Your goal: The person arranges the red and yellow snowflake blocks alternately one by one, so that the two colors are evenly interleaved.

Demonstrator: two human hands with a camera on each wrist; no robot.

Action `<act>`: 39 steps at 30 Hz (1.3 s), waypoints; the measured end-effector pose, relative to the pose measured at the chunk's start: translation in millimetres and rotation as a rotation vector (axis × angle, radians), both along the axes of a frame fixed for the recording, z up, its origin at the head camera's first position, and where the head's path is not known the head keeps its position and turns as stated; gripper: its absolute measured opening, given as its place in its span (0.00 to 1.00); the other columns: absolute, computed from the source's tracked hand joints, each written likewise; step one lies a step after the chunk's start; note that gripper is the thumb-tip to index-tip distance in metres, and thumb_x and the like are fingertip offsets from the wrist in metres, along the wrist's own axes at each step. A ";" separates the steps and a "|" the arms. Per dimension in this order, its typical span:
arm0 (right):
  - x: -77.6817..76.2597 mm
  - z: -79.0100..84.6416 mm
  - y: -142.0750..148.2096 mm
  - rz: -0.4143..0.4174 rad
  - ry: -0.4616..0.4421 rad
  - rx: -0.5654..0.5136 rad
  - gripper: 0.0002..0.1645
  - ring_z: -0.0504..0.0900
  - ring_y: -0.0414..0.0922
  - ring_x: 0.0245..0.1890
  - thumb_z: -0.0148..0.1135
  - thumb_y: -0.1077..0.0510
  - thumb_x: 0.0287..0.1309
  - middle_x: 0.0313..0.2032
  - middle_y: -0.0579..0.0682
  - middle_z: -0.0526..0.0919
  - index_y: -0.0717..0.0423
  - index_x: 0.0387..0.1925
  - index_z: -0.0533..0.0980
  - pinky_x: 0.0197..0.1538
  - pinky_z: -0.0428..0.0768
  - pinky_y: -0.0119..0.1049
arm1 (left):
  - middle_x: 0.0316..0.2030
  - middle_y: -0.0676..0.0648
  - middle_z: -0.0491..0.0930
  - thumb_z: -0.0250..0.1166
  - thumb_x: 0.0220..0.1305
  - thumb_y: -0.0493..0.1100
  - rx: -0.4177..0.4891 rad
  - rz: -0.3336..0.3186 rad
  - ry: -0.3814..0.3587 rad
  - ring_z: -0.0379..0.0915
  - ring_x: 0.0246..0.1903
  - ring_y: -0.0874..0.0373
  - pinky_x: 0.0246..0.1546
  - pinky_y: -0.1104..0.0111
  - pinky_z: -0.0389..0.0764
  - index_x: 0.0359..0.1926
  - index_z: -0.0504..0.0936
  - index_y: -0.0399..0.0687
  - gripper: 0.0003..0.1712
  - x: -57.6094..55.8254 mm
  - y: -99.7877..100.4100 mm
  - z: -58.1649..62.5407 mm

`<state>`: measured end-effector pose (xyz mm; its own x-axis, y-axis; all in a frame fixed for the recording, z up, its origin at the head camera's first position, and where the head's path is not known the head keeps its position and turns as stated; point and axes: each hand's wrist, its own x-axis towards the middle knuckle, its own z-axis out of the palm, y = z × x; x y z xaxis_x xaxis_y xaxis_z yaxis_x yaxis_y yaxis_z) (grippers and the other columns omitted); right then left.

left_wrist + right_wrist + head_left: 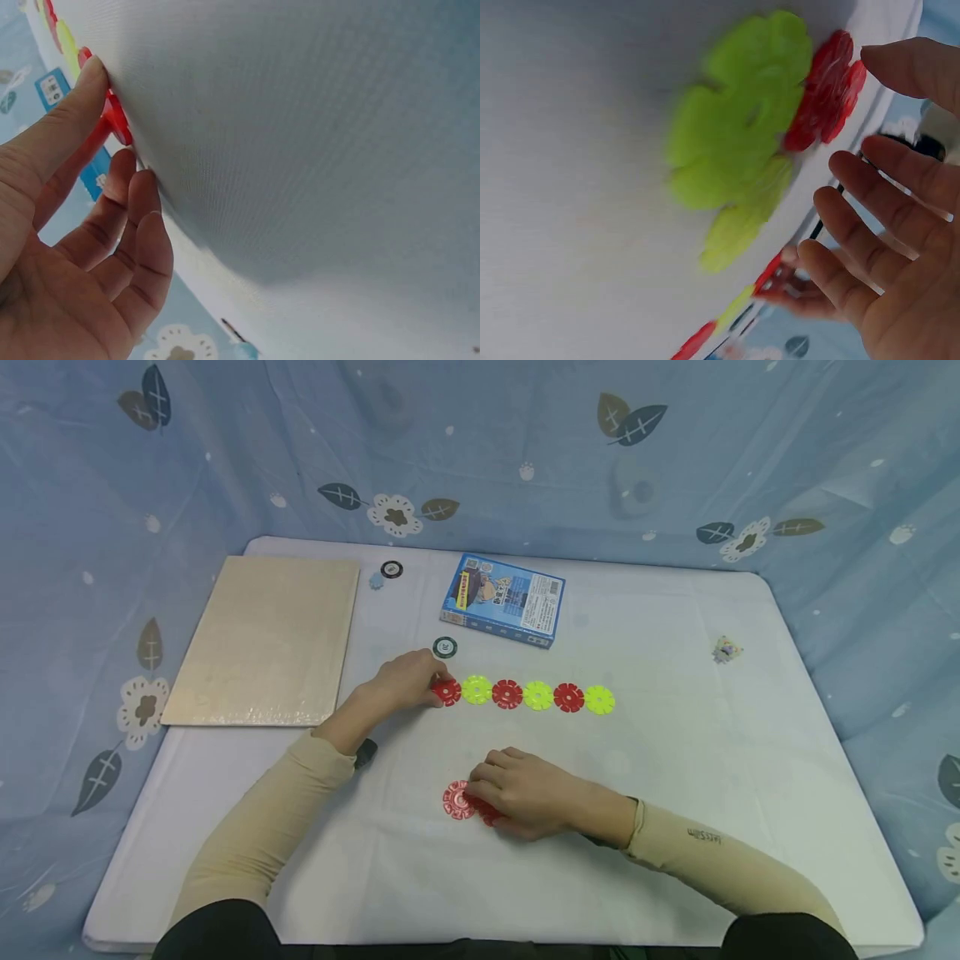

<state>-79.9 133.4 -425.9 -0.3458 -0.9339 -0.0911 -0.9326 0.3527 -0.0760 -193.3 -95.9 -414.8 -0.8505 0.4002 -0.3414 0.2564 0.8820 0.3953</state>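
Observation:
A row of alternating red and yellow-green notched, snowflake-like plastic discs crosses the table. My left hand [408, 681] is at its left end, where thumb and forefinger pinch the edges of the end red disc [448, 692]; the left wrist view shows this red disc [116, 120] between them. Nearer the front, my right hand [525, 793] hovers over loose discs, including a red disc [458, 800]. In the right wrist view its fingers are spread and hold nothing, the thumb close to a red disc [826, 94]. Yellow-green discs [739, 120] lie beside it, hidden by the hand from above.
Behind the row lies a blue box [502, 600], with a dark ringed chip [445, 647] nearby. A beige board [266, 643] covers the back left. Another chip [392, 569] and a small blue piece [377, 581] sit beyond it. A small colourful piece [726, 650] lies far right.

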 end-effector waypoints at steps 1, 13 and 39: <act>0.0 0.5 -4.0 0.015 0.011 -0.002 0.32 0.75 0.41 0.52 0.67 0.43 0.53 0.52 0.43 0.80 0.47 0.59 0.73 0.58 0.76 0.36 | 0.45 0.45 0.83 0.73 0.53 0.43 -0.001 -0.001 0.002 0.76 0.43 0.53 0.45 0.61 0.78 0.54 0.82 0.45 0.25 -0.3 0.0 0.0; -1.9 4.6 -48.3 0.134 0.098 0.145 0.26 0.75 0.40 0.40 0.65 0.39 0.50 0.48 0.42 0.77 0.43 0.50 0.74 0.43 0.77 0.30 | 0.43 0.45 0.83 0.74 0.53 0.43 0.003 -0.004 0.024 0.76 0.42 0.53 0.45 0.61 0.78 0.53 0.82 0.45 0.25 -0.8 -0.6 -4.8; -13.2 22.7 -45.4 -0.008 -0.059 0.158 0.34 0.77 0.42 0.49 0.73 0.38 0.41 0.48 0.42 0.81 0.44 0.51 0.77 0.53 0.77 0.36 | 0.44 0.46 0.82 0.73 0.53 0.43 0.010 -0.002 0.019 0.76 0.43 0.53 0.45 0.62 0.78 0.54 0.82 0.46 0.25 -1.5 -3.6 -5.1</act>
